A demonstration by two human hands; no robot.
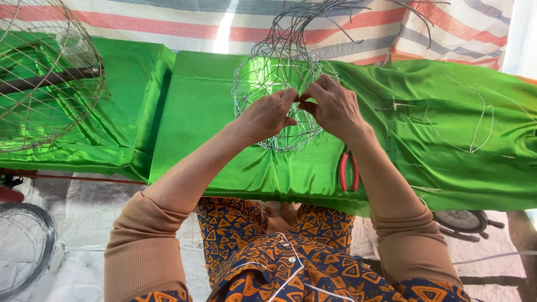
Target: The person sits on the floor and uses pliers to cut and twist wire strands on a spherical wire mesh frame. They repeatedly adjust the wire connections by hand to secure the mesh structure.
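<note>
Both hands pinch wire on a half-woven mesh basket on the green-draped table.

The wire mesh basket (279, 95) stands mid-table, loose strands splaying above it. The left hand (267, 116) and right hand (331, 106) meet at its near side, fingertips pressed together on one wire. Red-handled pliers (349, 170) lie near the front edge; bare green cloth (196, 112) spreads leftward toward a larger wire basket (45, 78).
</note>
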